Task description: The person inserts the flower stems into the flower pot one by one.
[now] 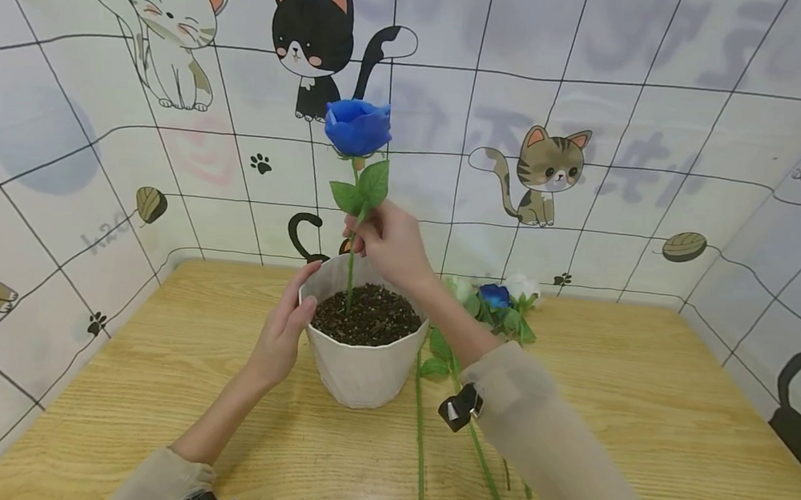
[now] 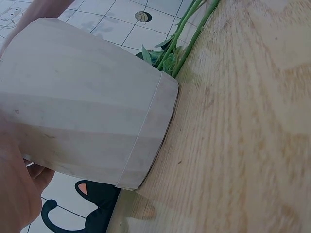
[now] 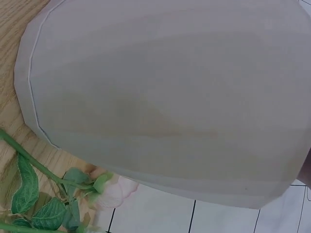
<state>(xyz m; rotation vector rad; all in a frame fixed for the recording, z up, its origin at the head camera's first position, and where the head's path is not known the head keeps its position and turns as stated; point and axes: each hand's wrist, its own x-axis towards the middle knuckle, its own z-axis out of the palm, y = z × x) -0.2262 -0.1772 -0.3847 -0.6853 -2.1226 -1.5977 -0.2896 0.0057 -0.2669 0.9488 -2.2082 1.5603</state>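
A blue artificial rose [image 1: 357, 127] stands nearly upright, its stem's lower end in the dark soil [image 1: 368, 319] of a white flowerpot [image 1: 360, 371]. My right hand [image 1: 394, 241] pinches the green stem below the leaves, above the pot's far rim. With fingers outside and thumb at the rim, my left hand [image 1: 284, 327] holds the pot's left side. In the left wrist view the pot [image 2: 87, 97] fills much of the frame, the left hand [image 2: 19, 179] against it. The pot [image 3: 165, 97] covers most of the right wrist view and hides the right hand's fingers.
Several more artificial roses lie on the wooden table [image 1: 596, 398] right of the pot, with a blue bloom [image 1: 494, 294], a white bloom [image 1: 522, 286] and long green stems [image 1: 420, 437]. Partly under the right forearm, they reach toward the front. A cat-print backdrop [image 1: 427, 124] borders the table.
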